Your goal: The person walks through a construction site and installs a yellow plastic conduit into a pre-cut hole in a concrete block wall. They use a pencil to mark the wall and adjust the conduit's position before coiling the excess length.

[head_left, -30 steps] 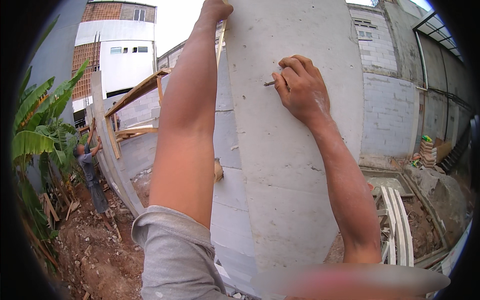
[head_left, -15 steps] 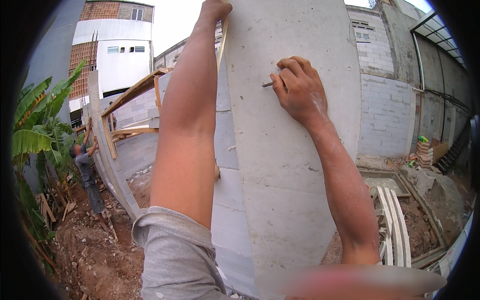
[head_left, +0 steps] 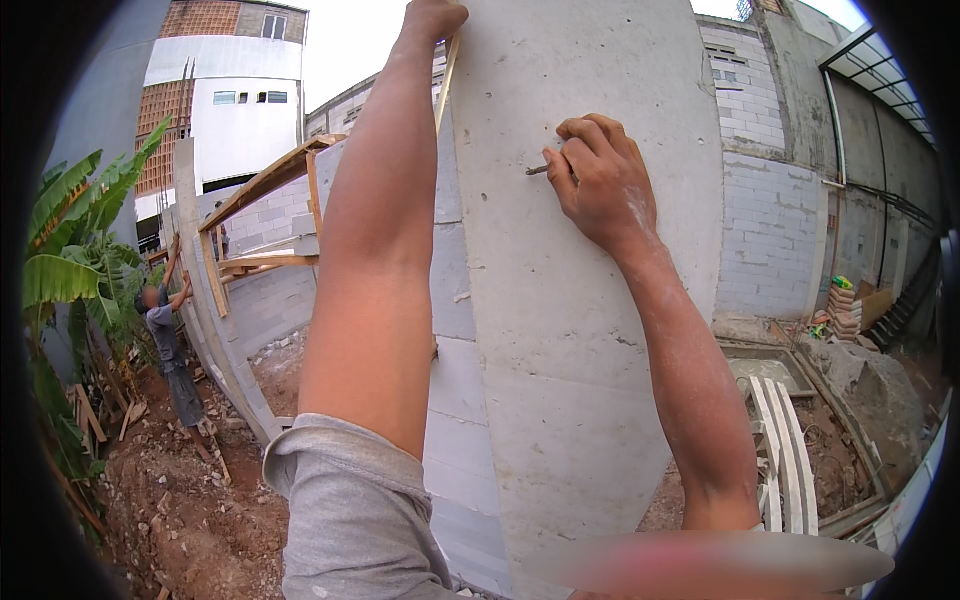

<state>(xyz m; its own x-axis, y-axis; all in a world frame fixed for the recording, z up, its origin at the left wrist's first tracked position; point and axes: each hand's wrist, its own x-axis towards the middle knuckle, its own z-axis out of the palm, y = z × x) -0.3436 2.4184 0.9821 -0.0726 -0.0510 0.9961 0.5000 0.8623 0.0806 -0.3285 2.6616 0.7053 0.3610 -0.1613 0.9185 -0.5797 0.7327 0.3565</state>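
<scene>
My left arm stretches up to the picture's top edge, where my left hand (head_left: 437, 18) is closed at the upper left edge of a tall grey concrete column (head_left: 580, 330). A thin pale yellow strip (head_left: 447, 88) runs along that edge up to the hand; whether the fingers grip it is hidden. Against the column's face rests my right hand (head_left: 603, 180), dusted white on the wrist. Its thumb and fingers pinch a short, thin, dark stick (head_left: 537, 170) that points left. What kind of stick it is cannot be made out.
Left, a person (head_left: 170, 340) reaches up at another narrow column (head_left: 205, 260), near banana plants (head_left: 70, 285) and rubble soil (head_left: 170, 500). Behind stands a wooden frame (head_left: 265, 190). On the right are pale curved-looking beams (head_left: 785, 450), stacked sacks (head_left: 845, 308) and a block wall (head_left: 770, 235).
Both my hands keep their places on the column, and the stick stays pinched. The view has shifted very slightly. The person at left has changed posture a little.
</scene>
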